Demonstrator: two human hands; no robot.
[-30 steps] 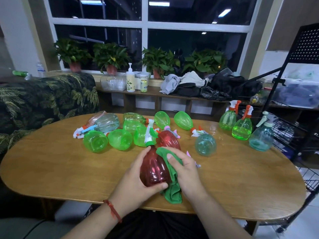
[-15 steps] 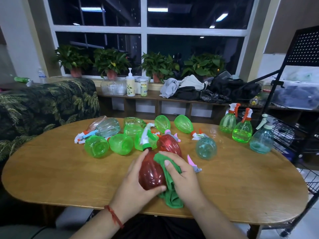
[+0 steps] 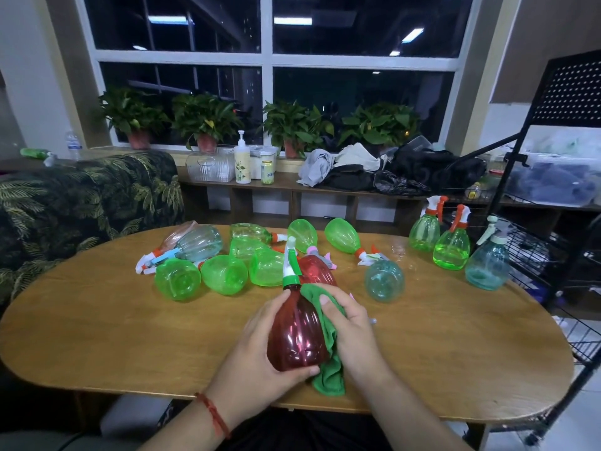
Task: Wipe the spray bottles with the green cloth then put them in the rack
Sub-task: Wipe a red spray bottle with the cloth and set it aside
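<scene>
Red bottle (image 3: 296, 336) lay in the head view between the hands, low over the near edge of the surface (image 3: 130, 336). Its long axis ran away from the person: the broad base pointed back at them, and the green collar and white trigger (image 3: 290, 262) pointed toward the window side. The left hand (image 3: 257, 362) gripped it from the left, with the thumb curled under the base. The right hand (image 3: 351, 333) was curled round the cloth (image 3: 330, 375) and pressed it against the bottle's right flank. The cloth's loose end hung below the base.

The rack (image 3: 572, 92) stood off to the right, well apart from the hands and past the end of the surface. The right hand was the nearer one to it, but the left hand carried the bottle, so I judged that stowing it would call for a reach across or a handover.

The bottle was translucent dark red plastic, ribbed lengthwise and glossy, and seemed empty. Three bottles (image 3: 451, 247) stood upright near the rack, and many more lay on their sides beyond the hands.
</scene>
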